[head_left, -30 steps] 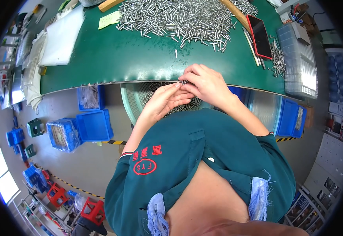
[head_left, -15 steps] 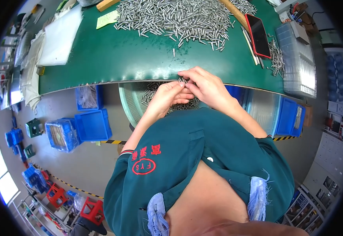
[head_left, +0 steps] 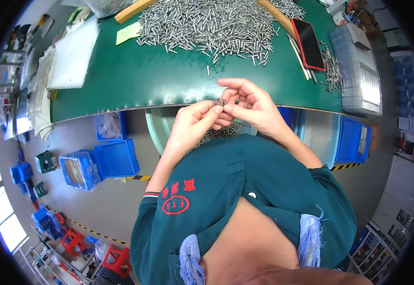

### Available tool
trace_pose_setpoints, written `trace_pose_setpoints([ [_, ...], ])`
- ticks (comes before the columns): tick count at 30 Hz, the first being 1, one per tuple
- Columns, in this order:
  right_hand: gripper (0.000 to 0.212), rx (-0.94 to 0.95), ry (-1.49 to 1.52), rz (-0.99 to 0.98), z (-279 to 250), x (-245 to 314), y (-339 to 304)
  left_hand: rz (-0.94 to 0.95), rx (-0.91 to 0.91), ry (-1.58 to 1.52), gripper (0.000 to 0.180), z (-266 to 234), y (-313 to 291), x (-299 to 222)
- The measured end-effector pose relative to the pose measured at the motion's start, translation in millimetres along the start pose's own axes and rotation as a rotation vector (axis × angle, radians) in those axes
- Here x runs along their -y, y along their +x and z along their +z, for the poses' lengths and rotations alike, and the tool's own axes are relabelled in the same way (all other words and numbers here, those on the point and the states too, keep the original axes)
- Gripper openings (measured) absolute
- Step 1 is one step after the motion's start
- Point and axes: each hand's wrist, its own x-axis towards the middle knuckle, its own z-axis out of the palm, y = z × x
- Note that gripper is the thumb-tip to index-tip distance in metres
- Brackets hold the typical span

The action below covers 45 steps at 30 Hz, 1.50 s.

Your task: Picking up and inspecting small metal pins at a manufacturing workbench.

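Observation:
Both hands meet at the near edge of the green table, above a pale green basket [head_left: 155, 128] holding many small metal pins. My left hand [head_left: 195, 122] is closed, thumb and fingers pinching several small metal pins [head_left: 220, 102]. My right hand [head_left: 252, 107] touches the same pins with its thumb and bent fingers, its index finger stretched out above them. Their exact number is hidden between the fingers. Farther off lies a large heap of similar metal pins [head_left: 207, 28], and one single pin [head_left: 208, 71] lies apart in front of it.
Wooden bars [head_left: 133, 11] flank the heap. To the right are a red-edged phone [head_left: 308, 45], a small pile of thin metal parts [head_left: 330, 67] and clear plastic boxes [head_left: 356, 71]. White sheets [head_left: 74, 54] lie left on the green table [head_left: 135, 80]. Blue bins [head_left: 116, 158] stand on the floor.
The hands have turned and opened up a little, so the pins between their fingertips now show. My right index finger has lifted outward. The whole view has shifted slightly.

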Motion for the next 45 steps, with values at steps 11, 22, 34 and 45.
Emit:
trace_pose_setpoints([
  [11, 0.042, -0.007, 0.022, 0.031, 0, -4, 0, -0.013, 0.007, 0.039, 0.025, -3, 0, -2],
  [22, 0.019, 0.014, -0.14, 0.023, -4, -19, 9, -0.037, 0.02, 0.297, 0.025, -10, 5, 4],
  [34, 0.019, -0.04, 0.968, 0.527, -18, -37, 12, 0.439, -0.72, 0.919, 0.026, -58, 14, 10],
  [45, 0.022, -0.05, -0.531, -0.098, -20, -29, 30, 0.589, -0.456, 1.114, 0.027, -43, 46, 23],
])
